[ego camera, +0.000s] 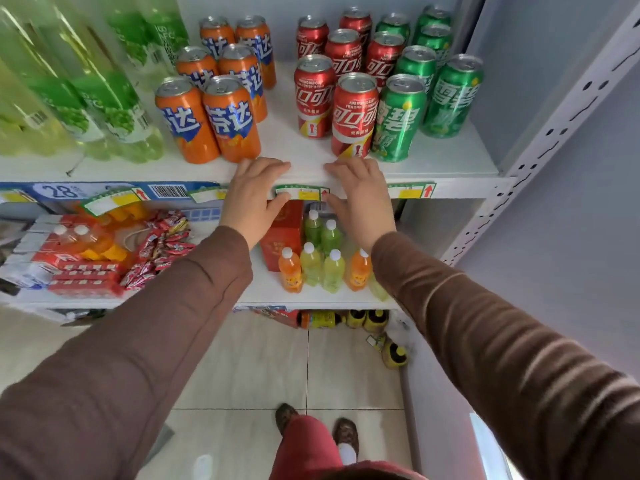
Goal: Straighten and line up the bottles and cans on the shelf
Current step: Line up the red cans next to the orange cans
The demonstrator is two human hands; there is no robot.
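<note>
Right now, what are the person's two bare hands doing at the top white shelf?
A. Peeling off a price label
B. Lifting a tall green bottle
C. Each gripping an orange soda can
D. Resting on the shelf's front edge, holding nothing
D: the left hand and right hand lie over the white shelf's front edge, clear of the orange soda cans and red cola cans.

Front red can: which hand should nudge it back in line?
Right, probably. The right hand rests on the shelf edge directly below the front red can, which sits forward of the red can beside it. The left hand lies nearer the orange cans.
</note>
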